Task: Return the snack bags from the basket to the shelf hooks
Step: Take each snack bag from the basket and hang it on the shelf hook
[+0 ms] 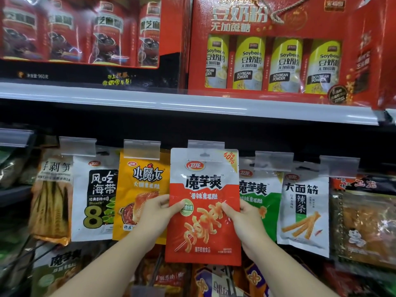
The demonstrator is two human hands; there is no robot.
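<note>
Red-white snack bag (203, 211) upright, flat; left hand (157, 213), right hand (246, 219) grip pinching side edges.

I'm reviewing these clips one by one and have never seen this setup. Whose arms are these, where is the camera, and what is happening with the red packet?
There is no robot here. A person wears one wide-angle camera on the head, so the single picture looks forward and down along their own bare arms.

The left hand and the right hand each pinch a side edge of a red snack bag, holding it upright against a row of store hooks. Its hang hole sits just under a clear price-tag holder; whether it is already on the hook cannot be told.

Hanging beside it are a yellow bag on the left and a green bag on the right. On the shelf above stand red gift boxes of soybean powder.
</note>
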